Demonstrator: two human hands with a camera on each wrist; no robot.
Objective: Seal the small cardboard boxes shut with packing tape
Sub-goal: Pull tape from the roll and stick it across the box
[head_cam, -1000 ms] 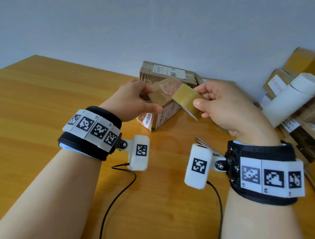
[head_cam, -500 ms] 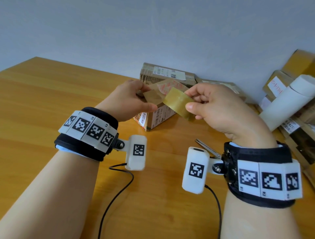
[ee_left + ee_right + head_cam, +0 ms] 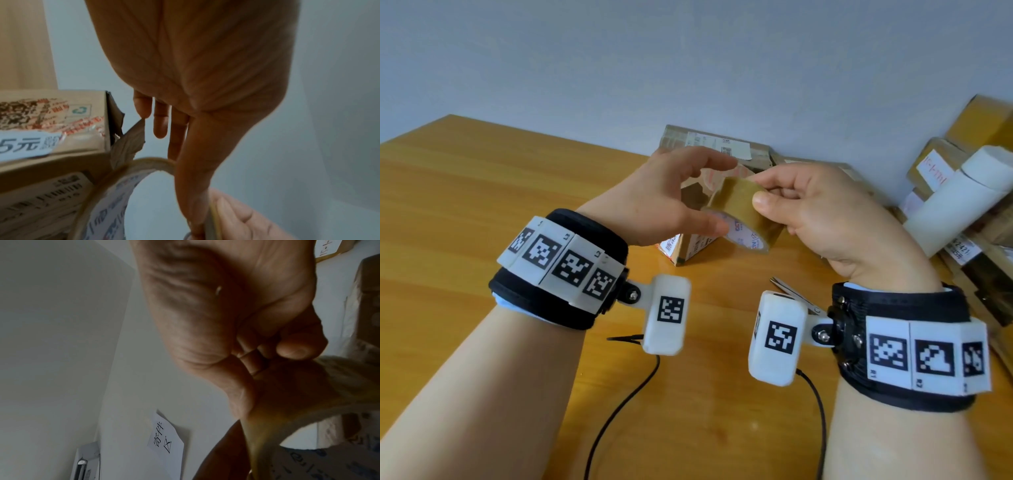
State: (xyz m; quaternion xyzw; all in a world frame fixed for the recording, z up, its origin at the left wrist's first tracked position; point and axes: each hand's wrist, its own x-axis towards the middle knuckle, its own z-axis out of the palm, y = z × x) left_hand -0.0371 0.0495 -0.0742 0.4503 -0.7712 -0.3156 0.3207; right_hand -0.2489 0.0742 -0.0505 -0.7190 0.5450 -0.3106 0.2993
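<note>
Held up above the wooden table (image 3: 482, 212), between both hands: roll of packing tape (image 3: 739, 209), tilted, printed core facing down and toward the camera. Pinched by the right hand (image 3: 825, 219), thumb on the outer brown band and curled fingers at the far rim. Met at its lower near rim by the left hand (image 3: 664, 205), thumb touching the edge of the roll, other fingers spread and loosely arched over the top, not closed on anything. Same seen from the left wrist view, thumb lying along the rim of the roll (image 3: 123, 194) with fingers extended past it.

Directly behind and below the roll, on the table: small cardboard box (image 3: 688, 243), its flaps standing open and torn at the edge, not touched by either hand as far as could be told. Farther back against the wall, a second labelled box (image 3: 715, 144). Just under the right wrist, scissors (image 3: 787, 291) lying flat. At the right edge, a stack of parcels (image 3: 962, 164) with a white tube (image 3: 962, 202) leaning on it.
</note>
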